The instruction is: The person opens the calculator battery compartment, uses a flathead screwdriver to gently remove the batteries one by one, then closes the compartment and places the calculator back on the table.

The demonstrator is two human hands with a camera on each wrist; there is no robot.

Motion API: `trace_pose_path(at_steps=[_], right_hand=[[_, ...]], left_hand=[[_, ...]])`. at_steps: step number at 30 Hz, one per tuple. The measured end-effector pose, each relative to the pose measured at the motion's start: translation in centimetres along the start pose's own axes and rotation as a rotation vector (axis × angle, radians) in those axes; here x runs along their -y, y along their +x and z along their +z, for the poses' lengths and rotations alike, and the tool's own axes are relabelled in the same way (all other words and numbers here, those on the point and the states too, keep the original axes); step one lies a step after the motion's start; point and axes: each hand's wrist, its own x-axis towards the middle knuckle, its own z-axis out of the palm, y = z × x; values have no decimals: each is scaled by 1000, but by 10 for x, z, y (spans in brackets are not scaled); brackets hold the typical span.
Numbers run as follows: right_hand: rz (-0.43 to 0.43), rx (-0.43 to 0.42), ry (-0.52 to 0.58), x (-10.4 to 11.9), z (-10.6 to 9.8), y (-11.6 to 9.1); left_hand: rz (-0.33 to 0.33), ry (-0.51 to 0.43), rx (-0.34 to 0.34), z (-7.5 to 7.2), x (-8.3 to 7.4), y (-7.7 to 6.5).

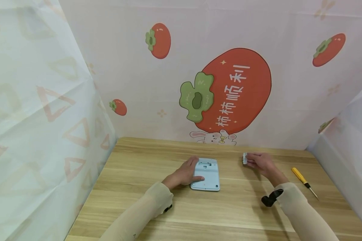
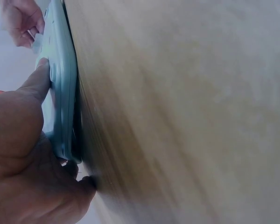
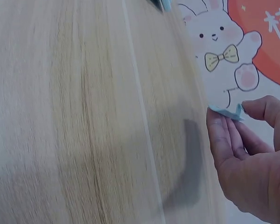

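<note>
A light-blue calculator [image 1: 209,179] lies back side up on the wooden table, its battery compartment [image 1: 205,164] uncovered near the far edge. My left hand [image 1: 184,172] grips it by the left side. In the left wrist view, the thumb [image 2: 37,81] presses on the calculator's back while the other fingers lie along its edge. Off to the right, my right hand [image 1: 261,163] pinches a small light-blue battery cover [image 1: 245,158] above the table. The right wrist view shows the cover [image 3: 227,112] between thumb and fingertips, apart from the calculator.
A screwdriver [image 1: 299,175] with a yellow handle lies on the table to the right of my right hand. Behind the table [image 1: 132,201] stands a white wall covering [image 1: 132,60] printed with persimmons. White sheets also flank both sides.
</note>
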Motion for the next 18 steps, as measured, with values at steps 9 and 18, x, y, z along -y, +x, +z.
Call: trace_pose_path(at_steps=[9,18], right_hand=[[-18,61,68,1,14,-3],[-5,45,28,6,25,-7]], left_hand=[[-3,-4,4,-2,-2,0],[-14,9,9,8,6,6]])
